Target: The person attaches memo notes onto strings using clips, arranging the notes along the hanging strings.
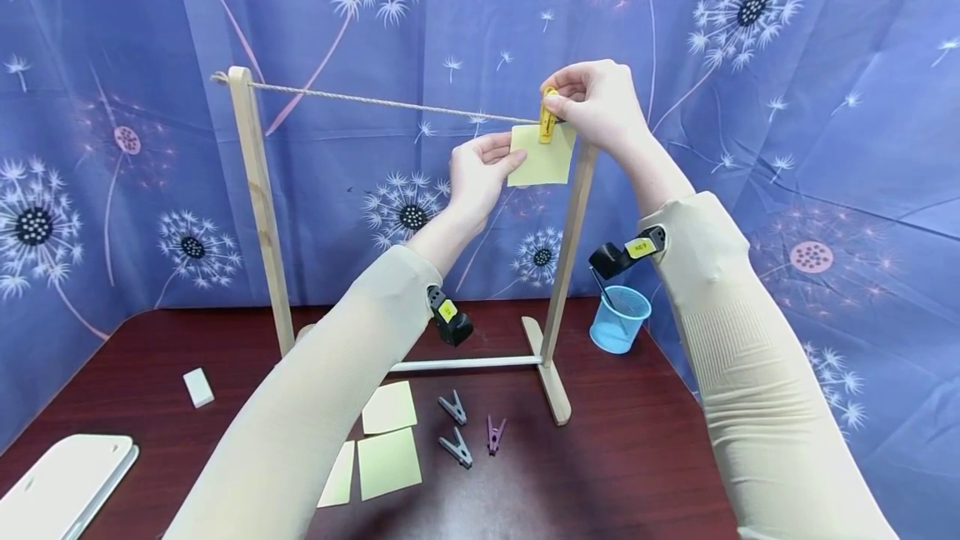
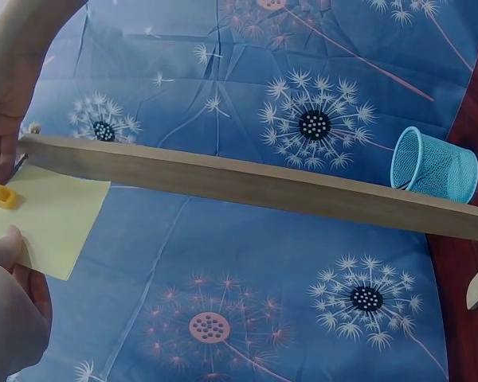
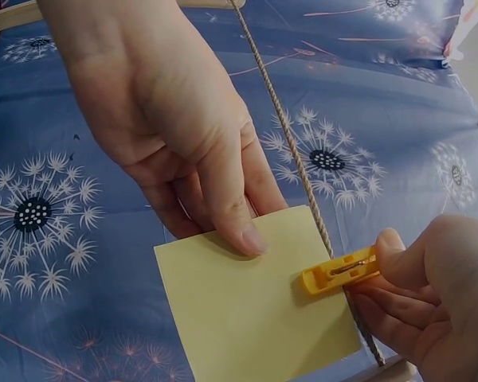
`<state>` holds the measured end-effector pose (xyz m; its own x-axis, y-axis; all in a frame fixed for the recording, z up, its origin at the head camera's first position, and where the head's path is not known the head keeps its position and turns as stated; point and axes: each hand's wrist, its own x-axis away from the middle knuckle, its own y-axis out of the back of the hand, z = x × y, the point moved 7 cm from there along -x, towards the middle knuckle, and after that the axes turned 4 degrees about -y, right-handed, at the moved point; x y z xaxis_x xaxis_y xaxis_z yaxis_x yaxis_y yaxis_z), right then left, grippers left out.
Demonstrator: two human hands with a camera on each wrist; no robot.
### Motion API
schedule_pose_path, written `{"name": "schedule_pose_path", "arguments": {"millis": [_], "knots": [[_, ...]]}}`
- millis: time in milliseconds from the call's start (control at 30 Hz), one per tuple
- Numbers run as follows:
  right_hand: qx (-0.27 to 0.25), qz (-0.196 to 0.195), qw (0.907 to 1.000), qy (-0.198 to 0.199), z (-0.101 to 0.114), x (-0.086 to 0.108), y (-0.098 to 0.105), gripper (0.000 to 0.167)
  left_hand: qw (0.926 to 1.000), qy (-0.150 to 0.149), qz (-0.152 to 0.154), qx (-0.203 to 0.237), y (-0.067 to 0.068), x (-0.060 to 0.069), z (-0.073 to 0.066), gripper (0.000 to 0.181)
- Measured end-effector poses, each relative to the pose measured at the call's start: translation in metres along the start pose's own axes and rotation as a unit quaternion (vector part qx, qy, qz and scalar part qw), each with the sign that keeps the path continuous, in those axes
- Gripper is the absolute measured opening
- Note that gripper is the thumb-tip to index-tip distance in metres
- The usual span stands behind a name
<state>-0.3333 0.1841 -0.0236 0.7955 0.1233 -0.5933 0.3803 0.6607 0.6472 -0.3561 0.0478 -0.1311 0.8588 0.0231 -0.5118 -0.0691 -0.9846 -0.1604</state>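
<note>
At the right end of the rope (image 1: 390, 102), a yellow sticky note (image 1: 542, 163) hangs below the line. My left hand (image 1: 474, 180) pinches the note's left edge, thumb in front and fingers behind. A yellow clothespin (image 1: 547, 117) lies over the note's top edge at the rope. Its upper end is pinched between thumb and fingers of my right hand (image 1: 606, 107). In the right wrist view the clothespin (image 3: 338, 270) overlaps the note's face beside the rope; whether its tips bite down fully cannot be seen.
A wooden stand (image 1: 262, 207) carries the rope. On the table lie several sticky notes (image 1: 390, 463), two grey clothespins (image 1: 456, 447) and a purple clothespin (image 1: 495, 435). A blue mesh cup (image 1: 619, 320) stands right; a white eraser-like block (image 1: 198, 387) and white case (image 1: 63, 482) lie left.
</note>
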Motion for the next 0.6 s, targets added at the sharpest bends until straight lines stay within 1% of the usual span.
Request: {"name": "schedule_pose_path", "arguments": {"millis": [333,433,600], "knots": [[0.011,0.040,0.9990,-0.016,0.0042,0.0043,-0.0012,0.033,1.0000,-0.006,0.004,0.001,0.0011,0.0000,-0.0010,0.033],[0.016,0.042,0.9987,-0.026,0.0048,0.0061,0.0001,0.036,1.0000,-0.005,0.007,-0.002,0.0020,-0.0005,0.0000,0.032],[0.017,0.037,0.9987,-0.032,0.0037,0.0074,0.0014,0.039,0.9999,0.005,0.011,0.008,0.0048,-0.0004,0.0031,0.032]]}}
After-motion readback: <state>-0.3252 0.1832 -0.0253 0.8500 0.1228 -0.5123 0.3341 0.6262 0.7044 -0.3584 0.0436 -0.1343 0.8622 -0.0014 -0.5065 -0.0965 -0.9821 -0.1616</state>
